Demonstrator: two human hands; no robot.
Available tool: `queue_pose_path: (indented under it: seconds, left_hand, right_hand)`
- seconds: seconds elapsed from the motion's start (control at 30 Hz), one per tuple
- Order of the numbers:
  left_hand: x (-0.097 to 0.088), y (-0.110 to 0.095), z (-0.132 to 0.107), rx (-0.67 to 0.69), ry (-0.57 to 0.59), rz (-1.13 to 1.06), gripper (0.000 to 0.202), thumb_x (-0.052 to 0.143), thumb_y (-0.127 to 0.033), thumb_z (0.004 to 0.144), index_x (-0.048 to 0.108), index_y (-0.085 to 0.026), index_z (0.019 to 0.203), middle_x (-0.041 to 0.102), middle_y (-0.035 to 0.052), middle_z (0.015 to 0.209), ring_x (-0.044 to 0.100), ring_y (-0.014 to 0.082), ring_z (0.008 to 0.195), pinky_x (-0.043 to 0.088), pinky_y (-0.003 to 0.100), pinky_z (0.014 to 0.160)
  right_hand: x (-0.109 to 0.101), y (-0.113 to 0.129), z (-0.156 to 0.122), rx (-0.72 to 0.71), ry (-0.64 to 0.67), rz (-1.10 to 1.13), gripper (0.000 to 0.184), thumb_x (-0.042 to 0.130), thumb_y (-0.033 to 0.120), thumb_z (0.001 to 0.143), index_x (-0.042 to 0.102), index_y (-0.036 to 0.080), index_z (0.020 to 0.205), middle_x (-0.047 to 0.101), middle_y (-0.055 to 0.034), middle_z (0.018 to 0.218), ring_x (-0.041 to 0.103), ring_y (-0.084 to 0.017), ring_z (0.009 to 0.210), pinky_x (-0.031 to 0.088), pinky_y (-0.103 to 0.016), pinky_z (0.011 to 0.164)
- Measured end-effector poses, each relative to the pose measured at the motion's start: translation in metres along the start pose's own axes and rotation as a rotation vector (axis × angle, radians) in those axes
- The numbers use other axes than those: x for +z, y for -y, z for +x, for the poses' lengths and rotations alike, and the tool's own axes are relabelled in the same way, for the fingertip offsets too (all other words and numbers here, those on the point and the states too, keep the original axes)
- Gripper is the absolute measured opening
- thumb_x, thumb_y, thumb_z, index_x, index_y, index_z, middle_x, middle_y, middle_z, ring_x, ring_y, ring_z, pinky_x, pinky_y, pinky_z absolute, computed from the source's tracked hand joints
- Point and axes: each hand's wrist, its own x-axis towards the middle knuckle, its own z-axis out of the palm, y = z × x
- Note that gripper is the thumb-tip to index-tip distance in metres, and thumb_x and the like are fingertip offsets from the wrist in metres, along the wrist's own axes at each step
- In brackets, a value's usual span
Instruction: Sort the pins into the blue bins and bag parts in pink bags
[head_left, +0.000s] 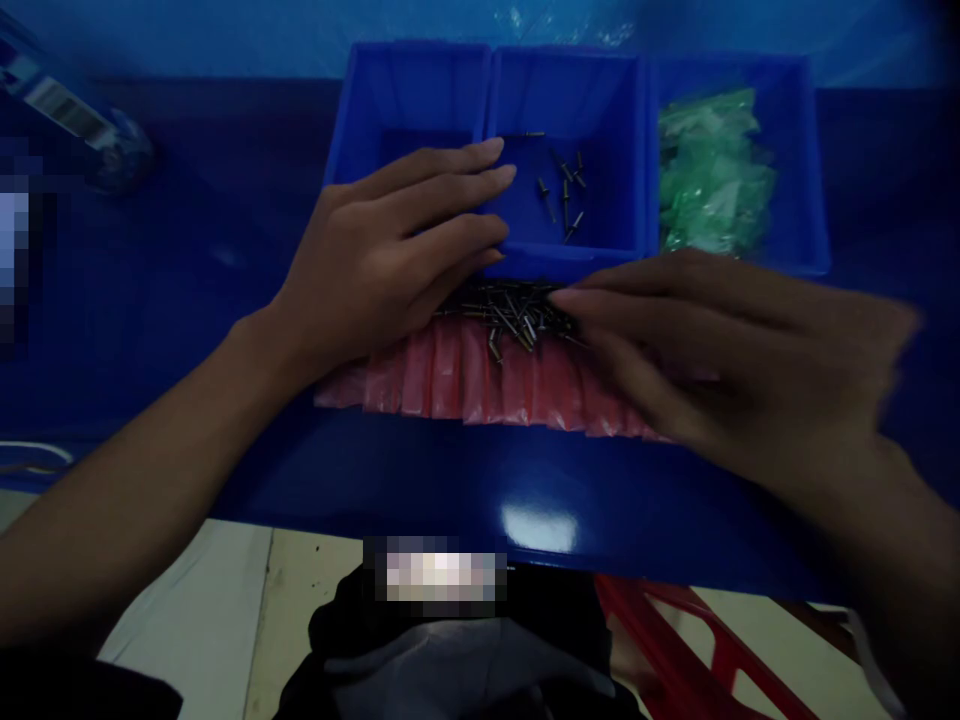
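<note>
A loose heap of blind rivets [517, 318] with dark heads and shiny stems lies just in front of the blue bins. My left hand [390, 235] is open, its fingers stretched over the front of the left and middle bins, its lower edge beside the heap. At the heap's right end, my right hand [720, 350] has fingers and thumb closed about some rivets; how many is hidden. Under and in front of the heap runs a row of small pink plastic bags [517, 385], partly covered by both hands.
Several rivets lie in the middle blue bin [641, 150]. Green plastic bags [716, 180] fill part of the right bin [795, 160]. The left bin [420, 85] adjoins them. A bottle [82, 110] lies on the blue table [337, 470] at left; a red stool [675, 640] is below.
</note>
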Motion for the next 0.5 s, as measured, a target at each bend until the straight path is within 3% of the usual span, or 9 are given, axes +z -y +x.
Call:
queue_pose_path:
  seconds: [0.1, 0.2, 0.3, 0.4, 0.5]
  left_hand:
    - [0.0, 0.001, 0.0, 0.003, -0.01, 0.0, 0.019, 0.068, -0.023, 0.107, 0.071, -0.018, 0.126, 0.074, 0.0117, 0.142, 0.067, 0.0273, 0.143, 0.062, 0.041, 0.12]
    - [0.0, 0.001, 0.0, 0.019, -0.02, 0.012, 0.019, 0.067, -0.025, 0.108, 0.071, -0.02, 0.126, 0.075, 0.0099, 0.141, 0.067, 0.0245, 0.142, 0.063, 0.04, 0.119]
    - [-0.001, 0.0, 0.0, -0.013, 0.011, -0.002, 0.019, 0.066, -0.024, 0.108, 0.072, -0.023, 0.127, 0.074, 0.0096, 0.143, 0.065, 0.024, 0.144, 0.06, 0.037, 0.123]
    - [-0.002, -0.002, 0.001, -0.026, 0.018, -0.011, 0.018, 0.066, -0.022, 0.108, 0.072, -0.022, 0.125, 0.074, 0.011, 0.143, 0.065, 0.0257, 0.144, 0.059, 0.038, 0.124]
    - [-0.001, -0.002, 0.001, -0.014, 0.004, 0.004, 0.017, 0.064, -0.024, 0.11, 0.071, -0.023, 0.125, 0.075, 0.0096, 0.142, 0.067, 0.0244, 0.143, 0.062, 0.04, 0.121]
  right_hand:
    - [0.009, -0.005, -0.001, -0.084, 0.061, -0.045, 0.029, 0.069, 0.016, 0.103, 0.074, 0.02, 0.131, 0.077, -0.0097, 0.129, 0.078, -0.02, 0.11, 0.066, -0.033, 0.082]
    - [0.014, -0.007, 0.0, -0.108, 0.041, -0.046, 0.021, 0.068, 0.014, 0.103, 0.074, 0.022, 0.122, 0.077, -0.0051, 0.117, 0.076, -0.018, 0.104, 0.065, -0.032, 0.083]
    - [0.012, -0.006, 0.0, -0.162, 0.012, -0.074, 0.02, 0.071, 0.01, 0.099, 0.074, 0.019, 0.117, 0.078, -0.0058, 0.11, 0.076, -0.018, 0.098, 0.064, -0.031, 0.082]
    - [0.007, -0.004, 0.0, -0.15, -0.015, -0.079, 0.02, 0.074, 0.01, 0.098, 0.074, 0.016, 0.117, 0.079, -0.0083, 0.111, 0.078, -0.017, 0.1, 0.065, -0.03, 0.086]
    - [0.003, 0.0, -0.001, -0.056, -0.056, -0.086, 0.017, 0.074, 0.015, 0.099, 0.075, 0.02, 0.116, 0.081, -0.005, 0.11, 0.079, -0.017, 0.101, 0.067, -0.031, 0.088]
